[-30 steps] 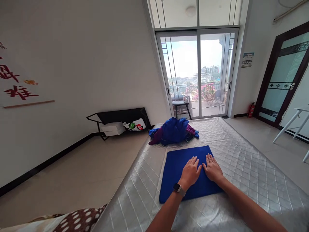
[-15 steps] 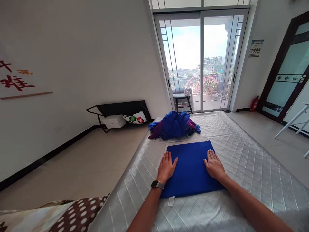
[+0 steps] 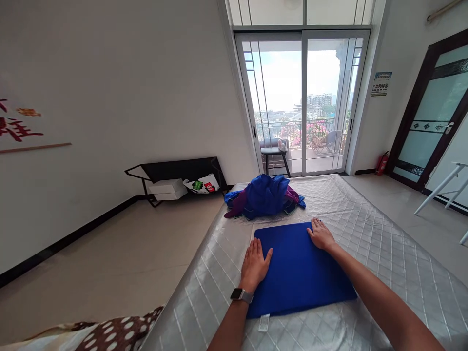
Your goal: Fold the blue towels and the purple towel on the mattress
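A flat, folded blue cloth [image 3: 298, 270] lies on the silver quilted mattress [image 3: 208, 287], with a small white label [image 3: 263, 322] sticking out at its near edge. My left hand [image 3: 255, 262] rests flat on the cloth's left edge, fingers stretched forward and thumb apart; a watch [image 3: 241, 295] is on that wrist. On the far right corner of the cloth lies my right hand [image 3: 321, 235], palm down with its fingers extended. Neither hand grips anything. Just beyond the cloth is a crumpled heap of blue and purple fabric [image 3: 266, 196].
A black metal-framed rack [image 3: 175, 170] stands against the left wall, holding white boxes [image 3: 167, 189] and a printed bag [image 3: 202, 184]. Brown dotted bedding [image 3: 117, 332] is at lower left. Sliding glass doors [image 3: 303, 102] are ahead. White metal legs [image 3: 438, 187] stand on the right.
My right hand has slid forward along the cloth's right edge to its far corner. The left hand stays flat on the left edge. The view has tilted up slightly.
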`<action>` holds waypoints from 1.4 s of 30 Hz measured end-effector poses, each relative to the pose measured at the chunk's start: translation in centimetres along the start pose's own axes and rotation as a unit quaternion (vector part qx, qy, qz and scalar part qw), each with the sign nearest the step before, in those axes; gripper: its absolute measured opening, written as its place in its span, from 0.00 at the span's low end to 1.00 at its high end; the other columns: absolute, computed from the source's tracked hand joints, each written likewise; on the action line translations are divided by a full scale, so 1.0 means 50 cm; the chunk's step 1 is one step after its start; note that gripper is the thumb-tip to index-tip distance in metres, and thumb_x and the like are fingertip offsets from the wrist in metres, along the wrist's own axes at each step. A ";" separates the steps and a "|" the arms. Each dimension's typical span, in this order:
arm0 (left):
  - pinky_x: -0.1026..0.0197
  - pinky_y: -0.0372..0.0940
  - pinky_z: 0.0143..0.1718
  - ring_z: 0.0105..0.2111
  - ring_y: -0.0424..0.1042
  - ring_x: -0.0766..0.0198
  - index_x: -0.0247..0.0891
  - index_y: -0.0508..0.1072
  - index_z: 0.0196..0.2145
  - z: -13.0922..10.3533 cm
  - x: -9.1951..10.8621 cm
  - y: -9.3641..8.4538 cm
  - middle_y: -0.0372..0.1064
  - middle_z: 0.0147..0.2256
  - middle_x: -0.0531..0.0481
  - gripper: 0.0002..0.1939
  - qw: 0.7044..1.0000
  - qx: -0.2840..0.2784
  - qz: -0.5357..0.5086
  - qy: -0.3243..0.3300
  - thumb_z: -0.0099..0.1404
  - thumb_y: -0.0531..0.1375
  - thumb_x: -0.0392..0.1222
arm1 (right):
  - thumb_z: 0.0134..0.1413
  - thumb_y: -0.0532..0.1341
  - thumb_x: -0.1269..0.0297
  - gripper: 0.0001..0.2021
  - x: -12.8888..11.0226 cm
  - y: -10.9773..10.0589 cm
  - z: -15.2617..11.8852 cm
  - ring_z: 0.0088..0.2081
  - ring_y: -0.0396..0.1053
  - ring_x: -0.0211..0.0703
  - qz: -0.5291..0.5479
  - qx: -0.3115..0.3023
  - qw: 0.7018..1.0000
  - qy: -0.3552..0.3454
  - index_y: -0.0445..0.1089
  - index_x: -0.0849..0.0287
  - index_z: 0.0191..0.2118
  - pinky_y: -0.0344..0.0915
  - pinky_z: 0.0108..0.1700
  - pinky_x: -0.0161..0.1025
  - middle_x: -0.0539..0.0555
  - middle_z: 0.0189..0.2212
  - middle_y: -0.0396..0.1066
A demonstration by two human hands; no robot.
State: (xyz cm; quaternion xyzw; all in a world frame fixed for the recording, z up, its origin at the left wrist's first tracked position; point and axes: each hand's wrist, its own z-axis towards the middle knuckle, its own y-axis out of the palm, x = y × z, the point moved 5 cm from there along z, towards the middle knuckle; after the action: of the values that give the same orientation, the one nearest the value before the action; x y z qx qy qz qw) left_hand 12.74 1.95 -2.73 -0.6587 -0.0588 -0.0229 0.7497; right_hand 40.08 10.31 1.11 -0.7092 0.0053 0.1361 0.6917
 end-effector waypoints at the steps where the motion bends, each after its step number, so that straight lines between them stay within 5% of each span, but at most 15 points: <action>1: 0.47 0.46 0.69 0.70 0.45 0.47 0.18 0.52 0.68 0.000 -0.001 0.002 0.45 0.69 0.30 0.43 1.000 -0.002 0.002 0.000 0.72 0.38 0.61 | 0.69 0.39 0.52 0.35 0.006 0.008 0.004 0.72 0.40 0.48 0.001 0.002 1.000 0.003 0.47 0.74 0.71 0.38 0.71 0.44 0.63 0.72 0.44; 8: 0.45 0.49 0.68 0.69 0.47 0.45 0.21 0.55 0.67 -0.001 -0.014 -0.002 0.49 0.68 0.29 0.39 0.999 0.001 0.011 0.032 0.74 0.39 0.58 | 0.69 0.39 0.50 0.36 0.018 0.035 0.009 0.73 0.39 0.47 0.005 0.018 1.000 -0.005 0.46 0.72 0.72 0.36 0.71 0.44 0.62 0.72 0.43; 11: 0.44 0.50 0.67 0.69 0.49 0.45 0.23 0.57 0.67 0.003 0.012 -0.021 0.51 0.68 0.30 0.38 0.998 0.018 0.014 0.056 0.75 0.38 0.57 | 0.69 0.39 0.51 0.35 0.012 0.030 0.007 0.73 0.39 0.47 0.003 0.018 1.000 -0.002 0.46 0.73 0.72 0.36 0.71 0.44 0.63 0.72 0.44; 16: 0.47 0.54 0.66 0.67 0.54 0.50 0.28 0.63 0.65 0.031 0.180 -0.027 0.57 0.66 0.34 0.36 0.980 0.023 -0.010 0.197 0.76 0.38 0.58 | 0.69 0.40 0.52 0.35 0.007 0.025 0.005 0.72 0.41 0.48 0.004 0.025 1.000 -0.004 0.47 0.74 0.71 0.38 0.71 0.45 0.64 0.72 0.45; 19: 0.48 0.55 0.66 0.67 0.55 0.52 0.31 0.64 0.64 0.063 0.289 -0.011 0.60 0.65 0.36 0.32 0.973 0.022 -0.030 0.229 0.77 0.39 0.55 | 0.69 0.40 0.54 0.34 0.009 0.029 0.005 0.72 0.41 0.49 -0.001 0.029 0.999 -0.016 0.48 0.74 0.71 0.40 0.71 0.46 0.65 0.72 0.45; 23: 0.47 0.53 0.67 0.68 0.54 0.53 0.33 0.63 0.65 0.092 0.347 0.007 0.59 0.66 0.37 0.32 0.976 0.023 -0.037 0.215 0.77 0.37 0.54 | 0.70 0.40 0.54 0.33 0.013 0.034 0.007 0.72 0.41 0.48 -0.003 0.039 0.999 -0.032 0.48 0.73 0.71 0.41 0.70 0.47 0.65 0.72 0.45; 26: 0.46 0.51 0.68 0.68 0.51 0.52 0.33 0.60 0.67 0.097 0.294 0.005 0.55 0.67 0.37 0.35 0.983 0.011 -0.045 0.176 0.76 0.36 0.58 | 0.69 0.40 0.54 0.33 0.013 0.033 0.008 0.72 0.41 0.48 -0.001 0.034 0.999 -0.020 0.48 0.72 0.71 0.40 0.71 0.47 0.64 0.72 0.45; 32: 0.45 0.45 0.69 0.70 0.43 0.49 0.26 0.53 0.69 0.087 0.055 -0.021 0.47 0.69 0.35 0.41 0.999 -0.028 -0.034 0.020 0.74 0.36 0.62 | 0.69 0.40 0.53 0.35 0.011 0.031 0.009 0.73 0.39 0.47 0.003 0.017 1.000 -0.004 0.46 0.74 0.71 0.37 0.71 0.45 0.64 0.72 0.43; 34: 0.49 0.44 0.69 0.71 0.43 0.49 0.23 0.51 0.69 0.079 0.004 -0.028 0.46 0.70 0.33 0.42 0.999 -0.031 -0.033 -0.013 0.73 0.36 0.62 | 0.69 0.39 0.53 0.35 0.012 0.031 0.009 0.73 0.39 0.47 0.005 0.018 1.000 -0.007 0.46 0.74 0.72 0.36 0.71 0.45 0.63 0.72 0.43; 42: 0.47 0.44 0.69 0.70 0.45 0.49 0.23 0.52 0.69 0.067 -0.004 -0.033 0.46 0.69 0.33 0.43 0.998 -0.013 -0.052 -0.024 0.73 0.35 0.64 | 0.69 0.40 0.55 0.34 0.004 0.008 0.003 0.72 0.41 0.48 0.001 0.011 1.000 0.000 0.47 0.75 0.71 0.38 0.71 0.44 0.64 0.72 0.45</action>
State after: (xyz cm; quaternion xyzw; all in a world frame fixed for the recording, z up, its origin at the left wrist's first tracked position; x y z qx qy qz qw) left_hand 12.18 5.03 -0.69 -0.6651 -0.1107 -0.0461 0.7371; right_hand 40.19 10.48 0.69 -0.7017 0.0080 0.1366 0.6992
